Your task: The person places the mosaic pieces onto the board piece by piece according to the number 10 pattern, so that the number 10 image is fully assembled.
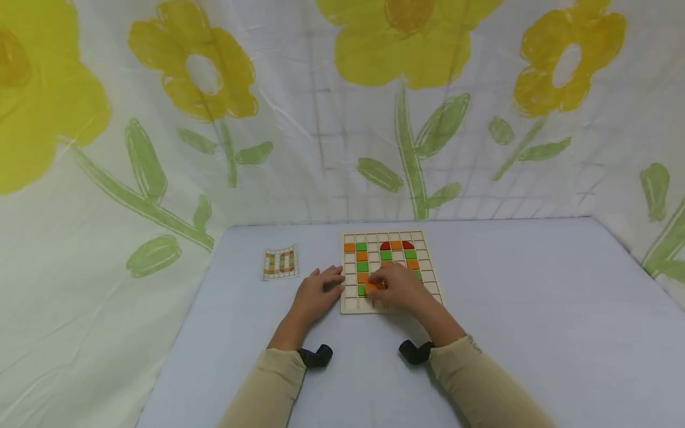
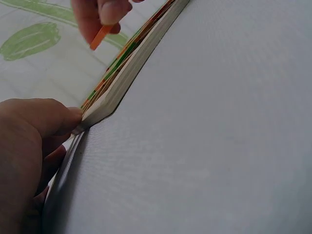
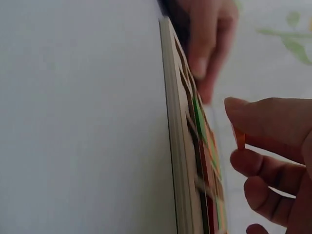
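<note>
My right hand [image 1: 398, 286] pinches an orange tile [image 2: 101, 37] between thumb and finger, just above the lower left part of a wooden grid board [image 1: 350, 305]. In the right wrist view the tile [image 3: 239, 138] is held on its edge, apart from the board. My left hand [image 1: 316, 294] touches the board's left edge with its fingertips. Green tiles [image 1: 362, 267] and orange tiles alternate down one column, and an arch with red rounded pieces [image 1: 408, 244] stands to its right. My right hand hides part of that arch.
Left of the board lies a small pattern card [image 1: 280, 270] printed with a coloured grid. The pale table [image 1: 535, 309] ends at a hanging flowered cloth [image 1: 299, 166]. Black wrist straps [image 1: 317, 356] are on both arms.
</note>
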A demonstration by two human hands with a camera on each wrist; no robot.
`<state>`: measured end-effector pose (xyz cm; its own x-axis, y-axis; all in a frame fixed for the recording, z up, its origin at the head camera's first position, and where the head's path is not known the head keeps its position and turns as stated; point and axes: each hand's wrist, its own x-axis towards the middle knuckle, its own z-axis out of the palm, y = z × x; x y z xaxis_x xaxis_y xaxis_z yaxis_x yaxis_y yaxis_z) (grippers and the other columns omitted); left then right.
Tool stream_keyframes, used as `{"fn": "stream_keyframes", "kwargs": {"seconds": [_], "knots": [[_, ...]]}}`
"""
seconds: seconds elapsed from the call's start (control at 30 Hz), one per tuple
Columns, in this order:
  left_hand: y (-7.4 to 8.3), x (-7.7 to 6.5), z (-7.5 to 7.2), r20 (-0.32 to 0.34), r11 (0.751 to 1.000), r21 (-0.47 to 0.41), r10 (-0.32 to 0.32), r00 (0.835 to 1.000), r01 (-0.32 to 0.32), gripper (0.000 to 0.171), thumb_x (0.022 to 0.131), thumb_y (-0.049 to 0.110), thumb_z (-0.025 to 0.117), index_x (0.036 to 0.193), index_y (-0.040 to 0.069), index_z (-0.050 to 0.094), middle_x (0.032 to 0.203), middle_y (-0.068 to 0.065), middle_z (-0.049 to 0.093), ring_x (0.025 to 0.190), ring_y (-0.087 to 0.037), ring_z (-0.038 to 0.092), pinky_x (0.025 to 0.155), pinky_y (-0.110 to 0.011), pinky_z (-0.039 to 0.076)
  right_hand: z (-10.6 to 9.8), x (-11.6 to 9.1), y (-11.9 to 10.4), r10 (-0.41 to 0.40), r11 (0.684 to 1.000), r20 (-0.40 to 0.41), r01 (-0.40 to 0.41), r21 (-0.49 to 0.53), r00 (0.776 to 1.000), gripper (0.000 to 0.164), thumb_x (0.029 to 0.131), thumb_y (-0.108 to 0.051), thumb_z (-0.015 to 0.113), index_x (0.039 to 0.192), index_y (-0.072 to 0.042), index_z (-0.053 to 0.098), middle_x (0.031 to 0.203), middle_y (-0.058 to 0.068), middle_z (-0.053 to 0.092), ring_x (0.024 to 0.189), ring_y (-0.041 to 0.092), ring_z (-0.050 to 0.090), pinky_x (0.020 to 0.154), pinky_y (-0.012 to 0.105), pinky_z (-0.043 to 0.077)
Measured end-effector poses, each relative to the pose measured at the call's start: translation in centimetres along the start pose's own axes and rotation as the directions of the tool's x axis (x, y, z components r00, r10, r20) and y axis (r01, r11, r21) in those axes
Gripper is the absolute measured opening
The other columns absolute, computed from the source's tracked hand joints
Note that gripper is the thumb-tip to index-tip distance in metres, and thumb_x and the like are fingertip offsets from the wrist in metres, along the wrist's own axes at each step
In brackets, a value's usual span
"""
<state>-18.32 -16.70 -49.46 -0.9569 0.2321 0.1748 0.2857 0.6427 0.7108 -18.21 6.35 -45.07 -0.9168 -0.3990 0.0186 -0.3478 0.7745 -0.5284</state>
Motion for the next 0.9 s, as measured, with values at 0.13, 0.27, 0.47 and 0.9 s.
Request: {"fn": "stream_keyframes", "kwargs": {"seconds": [0.13, 0.27, 0.47, 0.9], "knots": [[-0.2, 0.1, -0.1, 0.004, 1.0, 0.01, 0.017, 1.0, -0.017, 0.025, 0.093, 0.02, 0.068, 0.115, 0.01, 0.074, 0.137, 0.0, 0.061, 0.131, -0.018, 0.054, 0.123, -0.043, 0.026, 1.4, 1.4, -2.0, -0.022, 0.997, 0.047, 0.025, -0.067, 0.999, 0.025, 0.085, -0.031, 0.076, 0.106, -0.017, 0.077, 0.093, -0.004, 0.063, 0.085, 0.014, 0.054, 0.074, 0.035, 0.047], [-0.3, 0.1, 0.0, 0.0, 0.999, 0.016, 0.034, 0.999, -0.034, 0.023, 0.093, 0.018, 0.068, 0.114, 0.01, 0.074, 0.136, -0.001, 0.062, 0.131, -0.019, 0.055, 0.122, -0.046, 0.027, 2.3, 2.0, -2.9, -0.006, 0.996, 0.06, 0.011, -0.092, 0.998, 0.025, 0.085, -0.032, 0.076, 0.105, -0.017, 0.077, 0.097, -0.002, 0.064, 0.088, 0.017, 0.055, 0.078, 0.039, 0.049], [-0.2, 0.0, 0.0, -0.007, 0.999, 0.024, 0.047, 0.999, -0.047, 0.023, 0.093, 0.018, 0.069, 0.114, 0.009, 0.074, 0.135, -0.002, 0.062, 0.129, -0.02, 0.056, 0.121, -0.047, 0.028, 2.9, 2.1, -3.2, 0.034, 0.993, 0.041, -0.029, -0.115, 0.999, 0.028, 0.086, -0.035, 0.075, 0.108, -0.018, 0.076, 0.107, 0.002, 0.066, 0.101, 0.024, 0.058, 0.087, 0.048, 0.051], [-0.2, 0.1, 0.2, -0.016, 0.999, 0.027, 0.021, 1.0, -0.02, 0.022, 0.093, 0.017, 0.069, 0.113, 0.01, 0.074, 0.135, 0.0, 0.063, 0.13, -0.017, 0.055, 0.122, -0.044, 0.027, 3.1, 2.2, -3.0, 0.028, 0.995, 0.015, -0.027, -0.096, 0.999, 0.027, 0.087, -0.034, 0.075, 0.109, -0.018, 0.077, 0.103, 0.002, 0.067, 0.092, 0.021, 0.055, 0.078, 0.038, 0.049]]}}
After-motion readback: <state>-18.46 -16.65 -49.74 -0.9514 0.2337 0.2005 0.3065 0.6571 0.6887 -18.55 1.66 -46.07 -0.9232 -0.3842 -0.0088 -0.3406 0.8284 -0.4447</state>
